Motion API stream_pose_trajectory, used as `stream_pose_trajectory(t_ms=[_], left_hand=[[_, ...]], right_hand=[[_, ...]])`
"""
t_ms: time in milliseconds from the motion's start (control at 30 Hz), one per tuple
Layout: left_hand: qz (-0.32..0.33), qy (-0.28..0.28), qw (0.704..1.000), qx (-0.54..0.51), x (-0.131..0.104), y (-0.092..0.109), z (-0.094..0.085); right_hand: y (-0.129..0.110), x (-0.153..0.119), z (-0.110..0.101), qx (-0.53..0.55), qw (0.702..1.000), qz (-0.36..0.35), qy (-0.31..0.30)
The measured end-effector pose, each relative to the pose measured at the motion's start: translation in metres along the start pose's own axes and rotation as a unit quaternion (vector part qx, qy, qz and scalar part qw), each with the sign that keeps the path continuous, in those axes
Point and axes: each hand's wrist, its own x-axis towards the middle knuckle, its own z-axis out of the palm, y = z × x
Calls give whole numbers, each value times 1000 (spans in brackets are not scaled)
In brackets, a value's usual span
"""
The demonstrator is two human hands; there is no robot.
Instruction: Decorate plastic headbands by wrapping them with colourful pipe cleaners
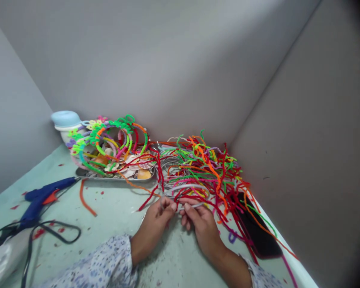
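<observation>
My left hand [156,218] is closed, thumb and forefinger pinched on a red pipe cleaner [177,205] at a pale grey band. My right hand [201,224] faces it a short gap away, its thumb pressing the thin grey headband [198,205] against the fingers. Red strands run close by, so which one the pinch holds at its far end cannot be told. Just beyond my hands lie a coil of grey wire-like hoops [171,170] and a heap of many-coloured pipe cleaners [210,160].
A metal tray [120,178] of shells [144,174] stands behind, topped by pipe-cleaner headbands [111,136]. To the left lie a blue glue gun [37,202] and its black cord [55,239]. A dark phone [259,236] rests at right; a blue-lidded container [66,120] stands back left.
</observation>
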Motion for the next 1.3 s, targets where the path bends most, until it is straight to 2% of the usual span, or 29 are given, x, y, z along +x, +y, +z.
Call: stream_pose_trajectory(t_ms=[233, 367, 567, 933, 1167, 1300], left_hand=[[1, 23, 1000, 21, -1, -7, 0], [9, 15, 1000, 7, -1, -8, 1], [-7, 11, 1000, -1, -1, -5, 2], [16, 32, 999, 0, -1, -11, 0], [22, 88, 996, 1, -1, -8, 0], [23, 87, 996, 19, -2, -10, -1]], right_hand=[[5, 6, -3, 69, 997, 15, 22], [4, 5, -2, 81, 996, 19, 20], [4, 5, -1, 61, 998, 13, 10], [0, 3, 2, 15, 1000, 7, -5], [3, 5, 0, 13, 1000, 0, -6], [4, 5, -1, 13, 1000, 5, -9]])
